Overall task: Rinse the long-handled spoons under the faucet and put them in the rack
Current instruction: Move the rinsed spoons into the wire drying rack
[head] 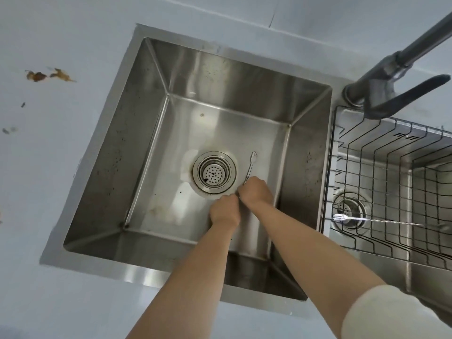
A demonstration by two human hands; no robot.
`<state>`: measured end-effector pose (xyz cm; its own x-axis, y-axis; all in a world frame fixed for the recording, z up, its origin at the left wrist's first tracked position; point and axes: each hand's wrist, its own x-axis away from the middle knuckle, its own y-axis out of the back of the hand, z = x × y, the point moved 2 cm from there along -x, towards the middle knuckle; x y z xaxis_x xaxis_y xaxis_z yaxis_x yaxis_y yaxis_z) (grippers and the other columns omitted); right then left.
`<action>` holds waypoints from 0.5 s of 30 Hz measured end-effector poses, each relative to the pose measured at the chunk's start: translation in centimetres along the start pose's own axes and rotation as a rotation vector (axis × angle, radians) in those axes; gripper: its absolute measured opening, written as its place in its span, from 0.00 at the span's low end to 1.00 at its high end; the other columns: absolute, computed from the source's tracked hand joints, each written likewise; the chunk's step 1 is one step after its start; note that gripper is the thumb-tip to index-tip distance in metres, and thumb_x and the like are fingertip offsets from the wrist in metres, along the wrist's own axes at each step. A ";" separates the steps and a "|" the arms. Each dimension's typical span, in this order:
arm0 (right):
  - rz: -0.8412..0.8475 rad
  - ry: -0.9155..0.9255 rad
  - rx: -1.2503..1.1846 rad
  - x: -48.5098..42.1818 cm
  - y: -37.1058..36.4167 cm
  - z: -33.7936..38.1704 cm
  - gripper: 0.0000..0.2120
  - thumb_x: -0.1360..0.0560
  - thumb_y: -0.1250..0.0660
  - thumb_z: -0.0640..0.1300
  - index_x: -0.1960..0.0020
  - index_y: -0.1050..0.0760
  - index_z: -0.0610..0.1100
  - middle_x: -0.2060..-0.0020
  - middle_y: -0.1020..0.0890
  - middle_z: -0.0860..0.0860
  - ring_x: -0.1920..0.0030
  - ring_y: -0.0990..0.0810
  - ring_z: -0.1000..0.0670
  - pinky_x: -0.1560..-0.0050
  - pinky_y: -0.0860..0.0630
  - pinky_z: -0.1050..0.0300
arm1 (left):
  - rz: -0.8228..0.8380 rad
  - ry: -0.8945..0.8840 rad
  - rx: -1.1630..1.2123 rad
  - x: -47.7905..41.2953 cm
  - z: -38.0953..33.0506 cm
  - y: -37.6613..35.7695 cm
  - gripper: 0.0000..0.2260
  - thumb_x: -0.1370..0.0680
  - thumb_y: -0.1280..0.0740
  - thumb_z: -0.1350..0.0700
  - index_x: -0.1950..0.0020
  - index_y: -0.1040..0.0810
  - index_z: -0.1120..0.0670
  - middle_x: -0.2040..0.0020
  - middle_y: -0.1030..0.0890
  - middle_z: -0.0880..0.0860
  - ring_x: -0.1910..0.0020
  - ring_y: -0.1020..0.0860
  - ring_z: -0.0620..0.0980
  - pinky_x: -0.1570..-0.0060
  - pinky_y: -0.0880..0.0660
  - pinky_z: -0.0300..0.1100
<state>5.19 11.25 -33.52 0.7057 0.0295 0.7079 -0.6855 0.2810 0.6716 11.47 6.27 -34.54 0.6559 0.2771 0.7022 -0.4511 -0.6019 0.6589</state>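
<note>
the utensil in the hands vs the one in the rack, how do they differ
The utensil in the hands is down in the left basin, pointing away from the person; the utensil in the rack lies crosswise on the wire rack. The first is gripped by both hands; the second lies free. Both are slim, metal, with forked tips.

Single head-worn wide-angle view, looking steeply down from above into the sink [151, 113], worktop [61, 167] left, rack [381, 192] at right edge.
</note>
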 end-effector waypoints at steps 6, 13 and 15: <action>0.030 -0.024 -0.084 -0.2 -0.4 -0.2 0.06 0.25 0.40 0.40 0.56 0.26 0.39 0.54 0.20 0.42 0.56 0.23 0.43 0.60 0.31 0.57 | 0.013 -0.015 -0.015 0.1 -0.2 -0.1 0.11 0.24 0.42 0.65 0.44 0.25 0.60 0.44 0.20 0.59 0.44 0.22 0.59 0.48 0.24 0.48; -0.017 -0.006 -0.250 1.8 2.6 1.0 0.12 0.25 0.41 0.41 0.67 0.33 0.40 0.63 0.25 0.44 0.59 0.26 0.44 0.60 0.32 0.58 | -0.097 -0.062 0.038 1.6 -0.2 3.5 0.09 0.24 0.40 0.59 0.47 0.25 0.60 0.47 0.19 0.60 0.46 0.22 0.60 0.51 0.25 0.49; -0.045 0.017 -0.305 2.8 4.3 1.8 0.09 0.26 0.41 0.41 0.58 0.26 0.36 0.56 0.21 0.40 0.53 0.22 0.40 0.58 0.30 0.56 | -0.148 -0.088 0.032 2.3 -0.4 5.4 0.09 0.25 0.39 0.60 0.47 0.25 0.59 0.47 0.19 0.60 0.46 0.22 0.60 0.52 0.25 0.48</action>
<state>3.92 10.79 -28.28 0.7390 0.0256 0.6732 -0.5696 0.5573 0.6041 10.28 4.00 -29.27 0.7644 0.2987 0.5714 -0.3277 -0.5831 0.7433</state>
